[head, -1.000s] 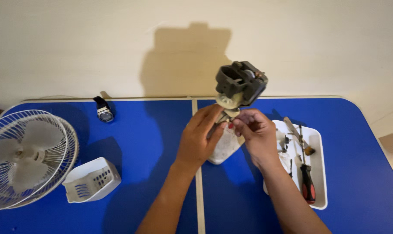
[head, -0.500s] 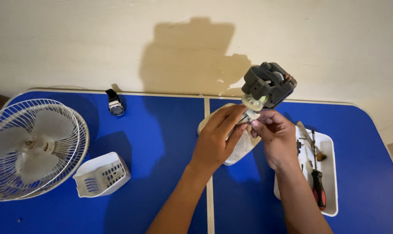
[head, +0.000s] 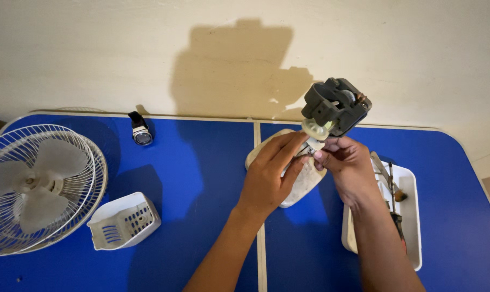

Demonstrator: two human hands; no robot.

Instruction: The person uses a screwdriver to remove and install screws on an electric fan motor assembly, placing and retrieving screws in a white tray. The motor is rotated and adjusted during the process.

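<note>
Above a blue surface point(head: 201, 162), the left hand point(head: 269, 176) and right hand point(head: 350, 167) close their fingers on a grey fan motor point(head: 334, 108), steadying it upright over its white housing point(head: 304, 184).

A fan cage point(head: 39, 189) lies far left on the blue table point(head: 201, 162), a white cover point(head: 123, 221) beside it, a watch point(head: 140, 130) behind, a tool tray point(head: 410, 216) right.
</note>
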